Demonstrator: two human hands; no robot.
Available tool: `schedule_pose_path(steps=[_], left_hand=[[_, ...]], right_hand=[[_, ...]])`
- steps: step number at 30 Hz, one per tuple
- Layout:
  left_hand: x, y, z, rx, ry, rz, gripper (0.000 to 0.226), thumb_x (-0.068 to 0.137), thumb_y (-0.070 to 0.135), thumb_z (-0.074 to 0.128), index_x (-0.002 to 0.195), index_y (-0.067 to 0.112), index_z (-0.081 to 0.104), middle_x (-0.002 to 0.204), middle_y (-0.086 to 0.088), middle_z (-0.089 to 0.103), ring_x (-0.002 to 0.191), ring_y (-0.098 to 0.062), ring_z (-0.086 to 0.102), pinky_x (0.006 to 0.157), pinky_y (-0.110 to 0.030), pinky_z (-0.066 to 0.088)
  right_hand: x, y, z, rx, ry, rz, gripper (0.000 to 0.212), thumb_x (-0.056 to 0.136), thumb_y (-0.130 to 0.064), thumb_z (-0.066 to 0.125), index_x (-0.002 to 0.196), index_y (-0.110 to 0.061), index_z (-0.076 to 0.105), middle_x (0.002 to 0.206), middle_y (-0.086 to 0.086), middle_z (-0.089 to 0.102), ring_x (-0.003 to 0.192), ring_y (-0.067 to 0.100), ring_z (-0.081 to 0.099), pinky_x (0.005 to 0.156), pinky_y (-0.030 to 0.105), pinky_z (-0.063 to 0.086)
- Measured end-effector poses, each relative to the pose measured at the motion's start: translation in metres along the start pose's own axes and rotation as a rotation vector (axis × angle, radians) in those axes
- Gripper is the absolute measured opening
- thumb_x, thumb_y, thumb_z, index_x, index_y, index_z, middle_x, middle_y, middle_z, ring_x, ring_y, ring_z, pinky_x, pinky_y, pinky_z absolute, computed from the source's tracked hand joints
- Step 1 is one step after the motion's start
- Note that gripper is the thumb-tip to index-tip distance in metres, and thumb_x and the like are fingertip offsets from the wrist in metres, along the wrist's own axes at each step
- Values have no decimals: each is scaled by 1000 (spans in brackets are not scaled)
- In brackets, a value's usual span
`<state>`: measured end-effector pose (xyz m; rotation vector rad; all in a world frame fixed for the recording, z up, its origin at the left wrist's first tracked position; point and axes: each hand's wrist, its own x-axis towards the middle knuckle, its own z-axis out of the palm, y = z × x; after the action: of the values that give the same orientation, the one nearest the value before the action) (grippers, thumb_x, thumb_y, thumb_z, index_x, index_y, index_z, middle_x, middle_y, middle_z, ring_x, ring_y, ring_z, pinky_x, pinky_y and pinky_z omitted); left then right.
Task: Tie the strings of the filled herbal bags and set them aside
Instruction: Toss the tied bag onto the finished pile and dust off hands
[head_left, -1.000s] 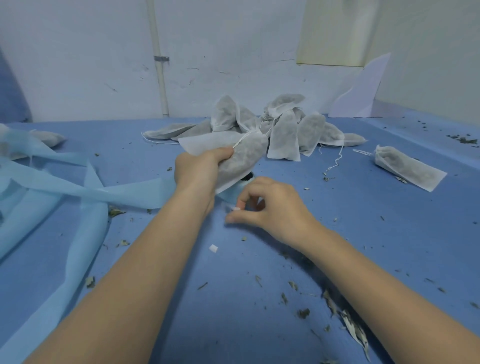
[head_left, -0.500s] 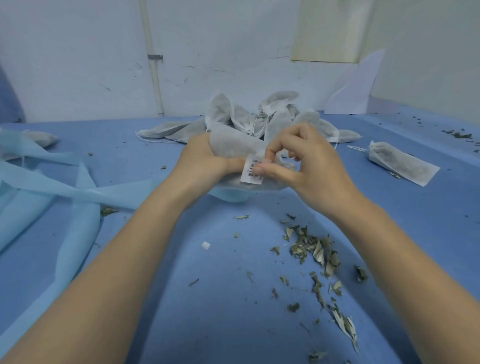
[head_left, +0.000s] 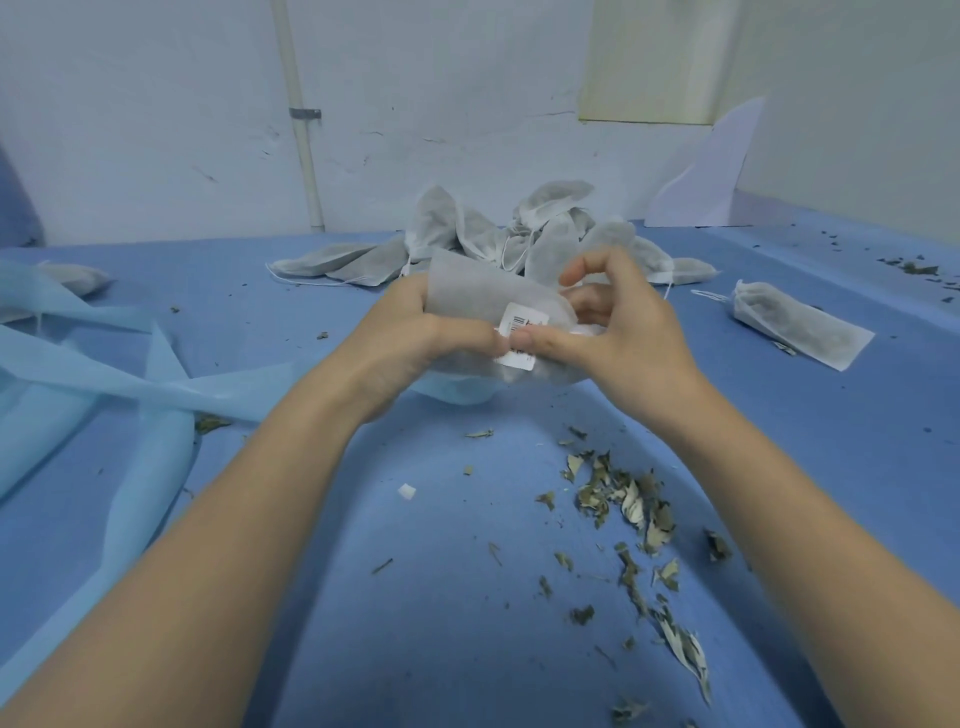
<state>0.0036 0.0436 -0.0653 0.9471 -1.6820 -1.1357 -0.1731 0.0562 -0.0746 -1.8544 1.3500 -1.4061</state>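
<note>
Honestly, the left hand (head_left: 415, 332) grips the herbal bag (head_left: 483, 296) while the right hand (head_left: 602, 332) pinches its label (head_left: 522, 332) (mouth untied); tilting could spill more leaves (head_left: 623, 499).

Soft, even, bluish light throughout, faint shadows under the forearms, wide-angle bending at the edges.
</note>
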Motion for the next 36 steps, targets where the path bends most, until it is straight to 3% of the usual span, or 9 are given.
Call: schedule_pose_path(steps=[5, 13, 15, 19, 22, 28, 30, 34, 36], left_hand=[[2, -3, 8, 25, 57, 12, 47, 59, -4, 82, 103, 10, 69, 97, -2, 74, 94, -15, 69, 84, -31, 54], [-3, -7, 25, -41, 76, -15, 45, 63, -9, 77, 103, 10, 68, 99, -5, 73, 94, -18, 69, 89, -34, 54], [-4, -7, 25, -73, 136, -32, 44, 59, 1, 80, 101, 10, 70, 97, -5, 74, 94, -20, 69, 88, -36, 54], [-10, -6, 28, -259, 370, -96, 16, 75, 14, 76, 90, 9, 73, 88, -8, 74, 82, -21, 71, 79, -34, 56], [-16, -8, 29, -310, 524, -130, 5, 76, 13, 75, 72, 13, 71, 70, -2, 73, 65, -14, 70, 62, -25, 55], [-26, -1, 17, -349, 697, -229, 12, 74, 20, 76, 80, 11, 70, 77, -3, 73, 71, -20, 68, 67, -28, 53], [-31, 3, 8, -333, 697, -252, 22, 75, 30, 74, 86, 12, 68, 84, -4, 72, 77, -22, 68, 74, -33, 54], [-43, 3, -2, -400, 655, -319, 37, 83, 47, 60, 98, 13, 55, 94, -8, 66, 84, -26, 66, 73, -38, 56], [-46, 0, -2, -379, 644, -331, 34, 89, 49, 50, 89, 14, 54, 90, -7, 63, 80, -24, 63, 73, -38, 54]], right_hand=[[-1, 6, 7, 205, 41, 57, 17, 80, -37, 74, 88, -33, 60, 88, -9, 69, 79, 0, 63, 63, 13, 47], [1, 13, 14, 168, 222, 65, 12, 75, -37, 79, 74, -30, 69, 66, -17, 68, 65, -5, 62, 60, 11, 46], [0, 9, 10, 207, 164, 76, 15, 77, -41, 76, 86, -30, 69, 79, -18, 69, 73, -7, 62, 64, 10, 45], [-11, 6, 8, 291, 2, 121, 56, 74, -31, 81, 119, -36, 49, 109, -10, 57, 88, 3, 62, 64, 11, 48], [-21, 2, 16, 351, 53, 185, 60, 73, -29, 81, 115, -37, 38, 110, -5, 52, 89, 11, 64, 64, 19, 55], [-25, -10, 39, 657, 49, 291, 38, 77, -15, 78, 96, -24, 46, 104, 9, 65, 71, 10, 68, 57, 22, 51], [-19, -18, 45, 733, 118, 321, 36, 77, -8, 77, 93, -22, 47, 90, 5, 65, 63, 11, 64, 54, 22, 49], [12, -53, 80, 850, 519, 354, 33, 80, -14, 73, 87, -24, 43, 93, 2, 57, 60, 12, 59, 52, 17, 48], [25, -82, 111, 834, 208, 226, 29, 86, -30, 70, 106, -23, 51, 113, 4, 55, 84, 12, 63, 71, 21, 56]])
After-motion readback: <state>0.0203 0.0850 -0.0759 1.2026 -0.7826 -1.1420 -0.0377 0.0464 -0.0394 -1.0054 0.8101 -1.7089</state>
